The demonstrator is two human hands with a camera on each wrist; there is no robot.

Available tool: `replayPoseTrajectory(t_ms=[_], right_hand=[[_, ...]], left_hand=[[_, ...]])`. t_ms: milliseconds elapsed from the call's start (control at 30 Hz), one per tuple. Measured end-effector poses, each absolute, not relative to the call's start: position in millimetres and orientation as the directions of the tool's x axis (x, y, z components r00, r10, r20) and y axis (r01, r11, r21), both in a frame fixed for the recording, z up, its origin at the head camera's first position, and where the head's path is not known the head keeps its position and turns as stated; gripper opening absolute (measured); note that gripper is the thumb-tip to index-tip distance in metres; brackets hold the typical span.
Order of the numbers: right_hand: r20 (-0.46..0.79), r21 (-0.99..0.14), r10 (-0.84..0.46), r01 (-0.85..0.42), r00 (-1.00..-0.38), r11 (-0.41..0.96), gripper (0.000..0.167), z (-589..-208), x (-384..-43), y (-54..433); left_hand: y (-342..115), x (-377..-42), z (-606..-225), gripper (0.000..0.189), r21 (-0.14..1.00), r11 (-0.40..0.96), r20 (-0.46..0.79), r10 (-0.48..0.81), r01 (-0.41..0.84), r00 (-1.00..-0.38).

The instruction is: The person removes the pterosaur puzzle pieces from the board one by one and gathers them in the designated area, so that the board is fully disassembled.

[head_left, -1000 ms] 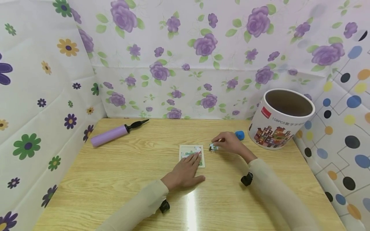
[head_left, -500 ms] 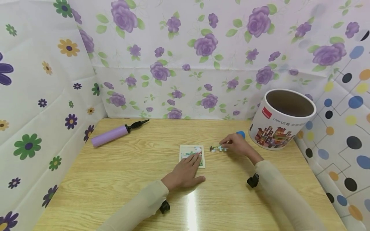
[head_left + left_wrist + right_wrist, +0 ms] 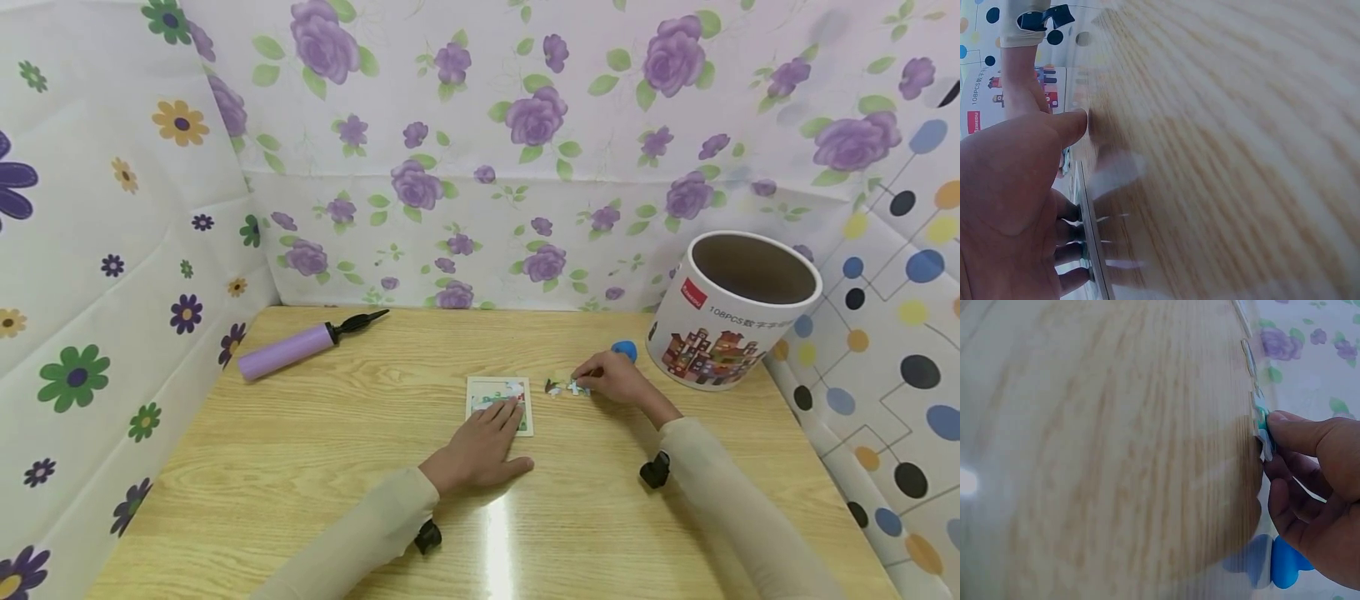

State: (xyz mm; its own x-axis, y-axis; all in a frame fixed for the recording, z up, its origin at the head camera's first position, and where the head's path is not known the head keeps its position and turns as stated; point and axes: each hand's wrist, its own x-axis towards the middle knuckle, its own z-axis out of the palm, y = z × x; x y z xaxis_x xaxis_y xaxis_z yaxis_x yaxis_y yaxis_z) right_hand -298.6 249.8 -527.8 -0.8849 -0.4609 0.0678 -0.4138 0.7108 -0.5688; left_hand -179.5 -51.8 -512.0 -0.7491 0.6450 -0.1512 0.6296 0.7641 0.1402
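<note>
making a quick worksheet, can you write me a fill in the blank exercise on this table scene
The left hand rests on the puzzle board; the right hand pinches a puzzle ____.
The pump barrel is ____.
The white bucket bears the printed number ____.
The rounded object just beyond the right hand is ____.

Missing words: piece; purple; 108; blue.

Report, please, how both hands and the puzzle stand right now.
Left hand: fingers on puzzle board. Right hand: pinches puzzle piece, off the board's right side. Blue object beyond right hand, not blocking board.
</note>
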Motion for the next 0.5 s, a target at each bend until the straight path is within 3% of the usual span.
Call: replayPoseTrajectory(t_ms=[500], right_hand=[[0.044, -0.6, -0.418, -0.359, -0.907, 0.715, 0.018, -521.1, -299.5, 242.6]], left_hand=[[-52.1, -180.5, -516.4, 0.087, 0.138, 0.764, -0.15, 0.645, 0.63, -0.749]])
